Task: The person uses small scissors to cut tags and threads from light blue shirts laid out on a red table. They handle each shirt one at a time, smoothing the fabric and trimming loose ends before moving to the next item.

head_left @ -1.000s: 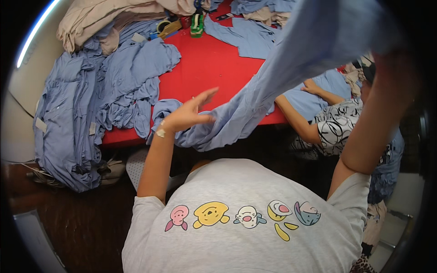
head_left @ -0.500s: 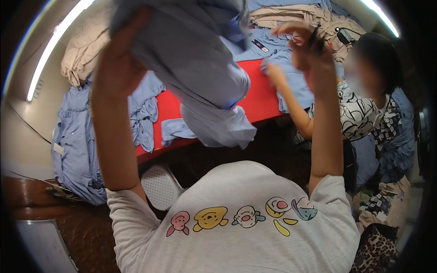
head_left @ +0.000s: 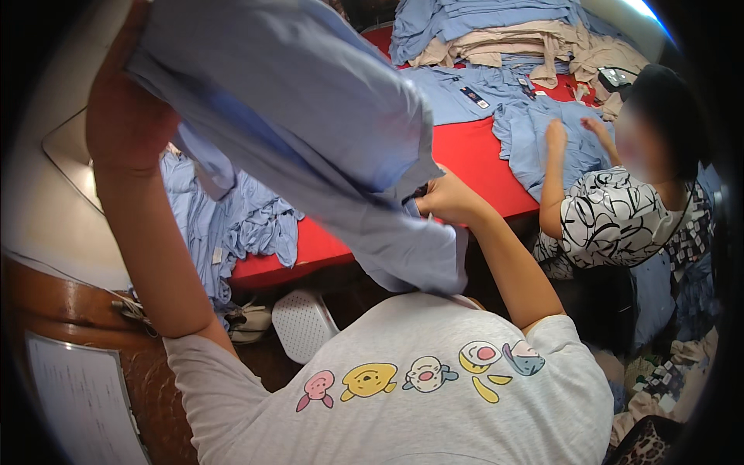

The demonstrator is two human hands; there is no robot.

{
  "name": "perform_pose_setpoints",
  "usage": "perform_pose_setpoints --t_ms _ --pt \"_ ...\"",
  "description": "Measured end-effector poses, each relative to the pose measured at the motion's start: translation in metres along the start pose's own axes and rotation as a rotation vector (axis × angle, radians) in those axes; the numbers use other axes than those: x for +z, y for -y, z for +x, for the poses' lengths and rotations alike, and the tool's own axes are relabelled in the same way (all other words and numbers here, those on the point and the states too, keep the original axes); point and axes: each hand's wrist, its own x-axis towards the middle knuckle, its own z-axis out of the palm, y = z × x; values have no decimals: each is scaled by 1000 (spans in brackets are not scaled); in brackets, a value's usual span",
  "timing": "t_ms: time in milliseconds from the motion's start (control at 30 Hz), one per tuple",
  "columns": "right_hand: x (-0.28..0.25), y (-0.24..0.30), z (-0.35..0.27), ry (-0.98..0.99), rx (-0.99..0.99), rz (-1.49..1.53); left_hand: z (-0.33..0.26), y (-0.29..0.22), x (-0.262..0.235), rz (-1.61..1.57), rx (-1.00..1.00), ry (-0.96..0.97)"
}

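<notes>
A light blue shirt [head_left: 302, 116] hangs stretched in front of me from upper left to lower middle, its lower folds falling before my chest. High at the left, my left hand [head_left: 132, 116] is closed on the shirt's upper part; its fingertips are partly hidden by cloth and the picture's dark rim. My right hand [head_left: 451, 198] pinches the shirt's right edge, thumb and fingers together. A small dark patch shows at those fingertips, too unclear to name.
A red table [head_left: 473, 163] runs beneath the shirt. Crumpled blue garments [head_left: 256, 213] lie at its left. Folded blue and beige garments [head_left: 496, 35] are piled at the back. At the right, a co-worker [head_left: 612, 209] handles another blue shirt [head_left: 542, 139]. A white perforated stool [head_left: 302, 325] stands below.
My right hand has come down from its raised place and taken hold of the shirt's edge. My left hand has moved left with the shirt. The view has shifted; the co-worker's hands have moved.
</notes>
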Motion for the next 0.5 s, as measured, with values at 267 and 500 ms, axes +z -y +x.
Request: perform_pose_setpoints --t_ms 267,500 --pt "11 -144 51 2 -42 -711 -56 19 4 32 173 -81" --pt "-96 -100 -25 -262 120 -105 -136 3 -21 8 139 219"
